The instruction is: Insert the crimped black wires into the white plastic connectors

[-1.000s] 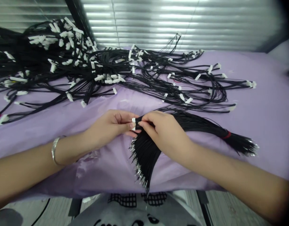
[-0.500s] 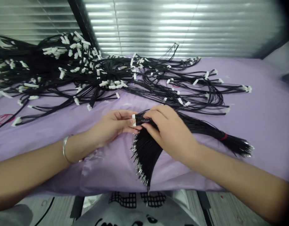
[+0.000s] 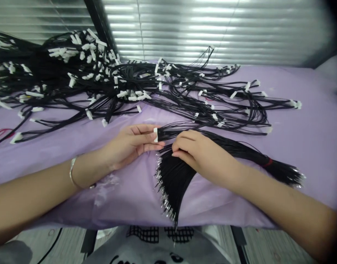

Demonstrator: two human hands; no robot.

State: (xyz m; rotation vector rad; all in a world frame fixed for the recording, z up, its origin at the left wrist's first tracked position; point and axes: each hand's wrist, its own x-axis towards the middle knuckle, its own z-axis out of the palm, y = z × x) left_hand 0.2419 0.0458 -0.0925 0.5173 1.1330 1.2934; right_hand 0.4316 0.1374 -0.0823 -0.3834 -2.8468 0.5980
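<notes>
My left hand (image 3: 131,143) pinches a small white connector (image 3: 155,134) with thin black wires running out of it to the right. My right hand (image 3: 203,154) rests curled on a fanned bundle of loose black wires (image 3: 174,179), its fingertips pinching at wire ends just right of the connector. The bundle's metal-tipped ends spread toward the table's front edge. A red tie (image 3: 268,161) binds the bundle at the right. A silver bangle (image 3: 72,172) sits on my left wrist.
A large tangled heap of finished black wire harnesses with white connectors (image 3: 102,80) covers the back left and middle of the purple-covered table (image 3: 308,139). Window blinds (image 3: 212,29) stand behind. The table's front edge is near my forearms.
My right hand has drawn back from the connector and down onto the fanned bundle. My left hand still holds the connector, now a little higher and apart from the right fingers.
</notes>
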